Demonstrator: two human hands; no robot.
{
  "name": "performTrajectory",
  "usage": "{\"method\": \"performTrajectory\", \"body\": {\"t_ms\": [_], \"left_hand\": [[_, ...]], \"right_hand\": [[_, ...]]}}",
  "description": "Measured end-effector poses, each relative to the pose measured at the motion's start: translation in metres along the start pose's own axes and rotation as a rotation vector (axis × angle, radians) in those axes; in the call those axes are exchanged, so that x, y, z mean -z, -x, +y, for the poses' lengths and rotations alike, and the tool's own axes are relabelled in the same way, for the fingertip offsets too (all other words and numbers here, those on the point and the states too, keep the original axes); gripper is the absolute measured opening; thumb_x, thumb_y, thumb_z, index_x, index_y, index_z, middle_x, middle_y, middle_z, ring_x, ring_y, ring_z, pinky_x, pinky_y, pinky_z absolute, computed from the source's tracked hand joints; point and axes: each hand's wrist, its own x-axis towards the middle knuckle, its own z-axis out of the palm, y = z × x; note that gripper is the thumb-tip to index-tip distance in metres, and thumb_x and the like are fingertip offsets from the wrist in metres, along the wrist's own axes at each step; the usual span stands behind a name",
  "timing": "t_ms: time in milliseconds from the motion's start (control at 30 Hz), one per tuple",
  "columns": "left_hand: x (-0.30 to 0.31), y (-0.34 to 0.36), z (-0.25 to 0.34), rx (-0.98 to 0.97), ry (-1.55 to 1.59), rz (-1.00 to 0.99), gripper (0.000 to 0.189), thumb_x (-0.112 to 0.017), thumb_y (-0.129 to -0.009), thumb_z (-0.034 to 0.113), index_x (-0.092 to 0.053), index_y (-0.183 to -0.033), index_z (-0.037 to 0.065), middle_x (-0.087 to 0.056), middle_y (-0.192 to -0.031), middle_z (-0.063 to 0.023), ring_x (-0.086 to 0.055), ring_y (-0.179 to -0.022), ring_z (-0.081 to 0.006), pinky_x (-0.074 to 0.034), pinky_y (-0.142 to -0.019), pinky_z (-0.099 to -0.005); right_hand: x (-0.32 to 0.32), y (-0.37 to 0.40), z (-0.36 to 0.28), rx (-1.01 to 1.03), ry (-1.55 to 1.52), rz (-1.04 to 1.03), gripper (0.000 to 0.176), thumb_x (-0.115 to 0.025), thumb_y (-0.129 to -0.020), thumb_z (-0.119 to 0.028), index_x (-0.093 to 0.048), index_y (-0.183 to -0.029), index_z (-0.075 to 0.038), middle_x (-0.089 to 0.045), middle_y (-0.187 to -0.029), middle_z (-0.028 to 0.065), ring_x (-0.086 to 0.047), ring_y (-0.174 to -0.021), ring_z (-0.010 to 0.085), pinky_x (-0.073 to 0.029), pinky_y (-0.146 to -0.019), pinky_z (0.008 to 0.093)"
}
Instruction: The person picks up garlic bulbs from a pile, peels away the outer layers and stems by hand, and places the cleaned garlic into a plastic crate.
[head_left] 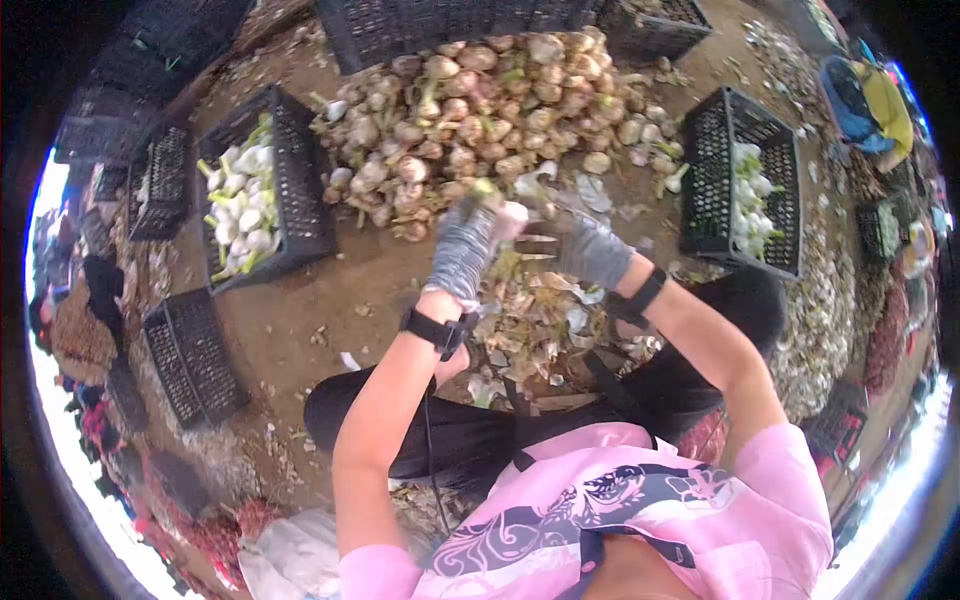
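My left hand (pixel 465 245), in a grey glove, is closed round a garlic bulb (pixel 511 219) with its pale end facing right. Just to the right, my right hand (pixel 597 252), gloved too, is closed and points toward the bulb. Thin light shapes show between the hands, but blur hides what the right one grips. Beyond both hands lies a big heap of untrimmed garlic (pixel 480 120). Beneath them, peeled skins and scraps (pixel 545 325) cover the ground between my legs.
A black crate (pixel 305 180) of cleaned garlic stands left, another crate (pixel 708 180) right. A crate (pixel 195 360) sits lower left. A large dark crate (pixel 450 25) backs the heap. Yellow and blue cloth (pixel 870 110) lies far right.
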Motion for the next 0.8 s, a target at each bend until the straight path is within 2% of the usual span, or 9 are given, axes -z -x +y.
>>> {"method": "performTrajectory", "body": {"t_ms": [33, 67, 200, 433, 500, 633, 700, 767, 800], "left_hand": [[-0.015, 0.016, 0.008, 0.055, -0.05, -0.072, 0.037, -0.058, -0.085, 0.029, -0.055, -0.11, 0.003, -0.058, -0.097, -0.0036, -0.054, -0.084, -0.011, -0.045, -0.073, -0.0238], [-0.008, 0.0, -0.02, -0.048, -0.121, -0.201, 0.044, -0.057, -0.086, 0.028, -0.047, -0.121, 0.004, -0.054, -0.11, -0.0061, -0.05, -0.096, -0.0116, -0.042, -0.08, -0.0239], [-0.024, 0.021, 0.0, 0.024, 0.215, -0.143, 0.038, -0.062, -0.08, 0.015, -0.051, -0.116, 0.009, -0.059, -0.101, -0.0027, -0.054, -0.094, -0.0144, -0.047, -0.077, -0.0297], [-0.02, 0.016, -0.005, 0.164, 0.227, -0.117, 0.018, -0.06, -0.082, 0.014, -0.06, -0.099, 0.008, -0.063, -0.089, -0.0038, -0.059, -0.078, -0.0153, -0.05, -0.067, -0.0296], [-0.019, 0.018, -0.007, 0.153, 0.208, -0.176, 0.019, -0.06, -0.082, 0.015, -0.06, -0.099, 0.008, -0.063, -0.089, -0.0036, -0.06, -0.077, -0.0151, -0.05, -0.066, -0.0293], [-0.032, 0.028, -0.002, 0.209, 0.148, -0.173, 0.028, -0.062, -0.081, 0.019, -0.056, -0.107, 0.009, -0.061, -0.095, -0.0049, -0.059, -0.082, -0.0149, -0.05, -0.068, -0.0285], [-0.042, 0.031, 0.0, 0.033, 0.121, -0.151, 0.039, -0.065, -0.081, 0.02, -0.051, -0.115, 0.009, -0.056, -0.104, -0.0051, -0.058, -0.084, -0.0131, -0.051, -0.062, -0.0232], [-0.036, 0.026, -0.001, 0.118, 0.193, -0.163, 0.045, -0.067, -0.079, 0.024, -0.048, -0.118, 0.01, -0.053, -0.109, -0.0047, -0.056, -0.087, -0.014, -0.051, -0.062, -0.0244], [-0.03, 0.021, -0.005, 0.198, 0.276, -0.206, 0.047, -0.067, -0.078, 0.027, -0.048, -0.118, 0.01, -0.053, -0.11, -0.0058, -0.056, -0.09, -0.016, -0.051, -0.068, -0.0269]], "right_hand": [[0.009, -0.004, 0.004, -0.033, -0.175, 0.039, 0.035, -0.057, -0.085, -0.019, -0.047, -0.115, -0.005, -0.055, -0.107, 0.0087, -0.056, -0.094, 0.0218, -0.049, -0.083, 0.0369], [0.055, -0.029, 0.014, -0.011, -0.325, -0.418, 0.026, -0.056, -0.085, -0.017, -0.05, -0.106, -0.003, -0.057, -0.102, 0.0108, -0.057, -0.091, 0.0238, -0.049, -0.082, 0.0377], [0.058, 0.001, -0.014, 0.133, -0.674, 0.049, 0.019, -0.054, -0.086, -0.015, -0.051, -0.099, -0.002, -0.057, -0.099, 0.0123, -0.057, -0.09, 0.025, -0.051, -0.079, 0.0364], [0.134, 0.026, -0.068, 0.458, -0.607, -0.016, 0.026, -0.055, -0.081, -0.012, -0.052, -0.103, 0.001, -0.058, -0.101, 0.0151, -0.055, -0.093, 0.0301, -0.046, -0.086, 0.0411], [0.121, 0.052, -0.089, 0.813, -0.468, 0.172, 0.024, -0.053, -0.082, -0.012, -0.052, -0.102, 0.002, -0.057, -0.101, 0.0155, -0.055, -0.091, 0.0309, -0.046, -0.086, 0.0424], [0.147, 0.05, -0.099, 0.756, -0.606, 0.186, 0.028, -0.056, -0.081, -0.017, -0.051, -0.101, 0.001, -0.058, -0.1, 0.0154, -0.055, -0.096, 0.0286, -0.048, -0.081, 0.0418], [0.135, 0.032, -0.077, 0.639, -0.443, 0.247, 0.03, -0.059, -0.08, -0.018, -0.052, -0.104, -0.001, -0.058, -0.101, 0.0137, -0.055, -0.098, 0.0259, -0.049, -0.079, 0.0379], [0.083, 0.012, -0.045, 0.462, -0.007, 0.449, 0.035, -0.058, -0.082, -0.014, -0.048, -0.114, -0.006, -0.056, -0.108, 0.0101, -0.054, -0.099, 0.02, -0.047, -0.086, 0.0323], [0.046, 0.014, -0.03, 0.433, 0.491, 0.292, 0.041, -0.057, -0.085, -0.018, -0.044, -0.122, -0.006, -0.055, -0.112, 0.0095, -0.052, -0.101, 0.0176, -0.043, -0.089, 0.0298]]}}
